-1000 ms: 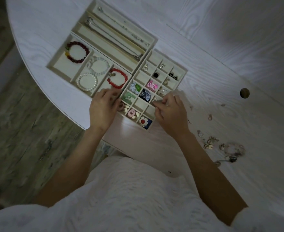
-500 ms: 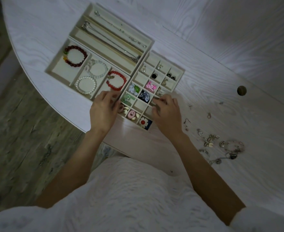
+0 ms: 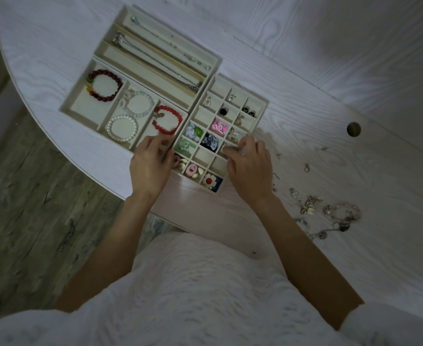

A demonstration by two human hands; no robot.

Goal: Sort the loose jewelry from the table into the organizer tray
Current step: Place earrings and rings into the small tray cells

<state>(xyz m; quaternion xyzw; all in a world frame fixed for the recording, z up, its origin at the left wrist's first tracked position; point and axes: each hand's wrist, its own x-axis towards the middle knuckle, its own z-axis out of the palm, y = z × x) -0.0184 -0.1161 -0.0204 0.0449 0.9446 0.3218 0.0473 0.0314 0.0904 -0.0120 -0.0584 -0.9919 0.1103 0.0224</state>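
Three cream organizer trays lie side by side on the white table: a necklace tray (image 3: pixel 215 61), a bracelet tray (image 3: pixel 79 107) and a small-compartment grid tray (image 3: pixel 265 106) with earrings and charms. My left hand (image 3: pixel 150 168) rests on the wall between the bracelet tray and the grid tray, fingers relaxed. My right hand (image 3: pixel 250 171) hovers over the grid tray's right side. Its thumb and fingertips are pinched together over a compartment on something small and pale that I cannot identify. Loose jewelry (image 3: pixel 330 213) lies in a pile to the right.
A small ring (image 3: pixel 306 168) and an earring hook (image 3: pixel 278 155) lie apart on the table between the grid tray and the pile. A round hole (image 3: pixel 353 129) sits in the tabletop further back. The table's curved edge (image 3: pixel 100 176) runs just left of my hands, with floor below.
My right hand has shifted a little over the grid tray's right compartments, fingertips still together. My left hand stays on the tray wall.
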